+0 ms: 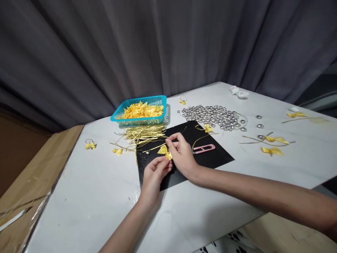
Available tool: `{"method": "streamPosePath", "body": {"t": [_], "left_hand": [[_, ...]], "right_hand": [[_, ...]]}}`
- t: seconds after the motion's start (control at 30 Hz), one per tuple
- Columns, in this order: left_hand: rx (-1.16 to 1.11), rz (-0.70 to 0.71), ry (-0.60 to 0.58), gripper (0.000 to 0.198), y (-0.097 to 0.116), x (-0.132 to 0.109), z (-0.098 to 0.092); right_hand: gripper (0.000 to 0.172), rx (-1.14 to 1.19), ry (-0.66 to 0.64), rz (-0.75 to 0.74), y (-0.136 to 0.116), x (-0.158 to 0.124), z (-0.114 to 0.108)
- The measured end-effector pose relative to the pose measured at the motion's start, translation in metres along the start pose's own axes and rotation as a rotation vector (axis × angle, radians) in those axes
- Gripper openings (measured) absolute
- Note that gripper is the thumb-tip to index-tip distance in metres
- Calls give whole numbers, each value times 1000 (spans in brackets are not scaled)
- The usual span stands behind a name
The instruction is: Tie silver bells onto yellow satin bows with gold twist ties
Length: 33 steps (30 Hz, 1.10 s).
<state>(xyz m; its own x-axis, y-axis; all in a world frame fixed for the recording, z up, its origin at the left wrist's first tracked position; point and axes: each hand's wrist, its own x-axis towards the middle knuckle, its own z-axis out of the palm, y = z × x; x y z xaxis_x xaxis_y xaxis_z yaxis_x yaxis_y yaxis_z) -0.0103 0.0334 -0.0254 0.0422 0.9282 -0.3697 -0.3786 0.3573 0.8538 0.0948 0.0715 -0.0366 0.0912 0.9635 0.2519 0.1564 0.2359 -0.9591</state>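
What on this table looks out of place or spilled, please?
Slightly untidy: one silver piece lies on the black mat, apart from the silver pile, and a few gold strips stray from their bundle. Nothing looks clearly spilled.

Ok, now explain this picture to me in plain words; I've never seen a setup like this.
There is no machine here, just a person's two bare hands. The single picture comes from a camera worn on the head, looking forward and down. On the white table lies a black mat with pink-handled snips. Beyond it are a blue basket of yellow bows, a bundle of gold strips and many shiny silver pieces. Over the mat, the left hand holds a small yellow bow at its fingertips. The right hand is close beside it; whether it pinches something thin is too small to tell.
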Motion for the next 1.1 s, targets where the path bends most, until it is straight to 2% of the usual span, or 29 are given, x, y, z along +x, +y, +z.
{"method": "streamPosePath", "body": {"t": [0.1, 0.3, 0.5, 0.67, 0.83, 1.0, 1.1], "left_hand": [[27, -42, -43, 25, 2, -1, 1], [116, -64, -140, 22, 7, 2, -5], [147, 219, -127, 45, 12, 4, -8], [216, 305, -136, 41, 12, 0, -4], [225, 251, -115, 42, 8, -5, 0], [244, 228, -131, 39, 10, -6, 1], [269, 232, -156, 29, 12, -6, 0]], "right_hand": [[16, -15, -44, -23, -2, 8, -6], [16, -29, -235, -64, -6, 22, -22], [13, -40, -404, -82, -15, 19, -28], [11, -111, -434, -142, -19, 14, -27], [6, -152, -362, -249, -21, 10, -26], [7, -196, -412, -296, -20, 13, -30], [8, -196, -441, -280, -19, 15, -31]]}}
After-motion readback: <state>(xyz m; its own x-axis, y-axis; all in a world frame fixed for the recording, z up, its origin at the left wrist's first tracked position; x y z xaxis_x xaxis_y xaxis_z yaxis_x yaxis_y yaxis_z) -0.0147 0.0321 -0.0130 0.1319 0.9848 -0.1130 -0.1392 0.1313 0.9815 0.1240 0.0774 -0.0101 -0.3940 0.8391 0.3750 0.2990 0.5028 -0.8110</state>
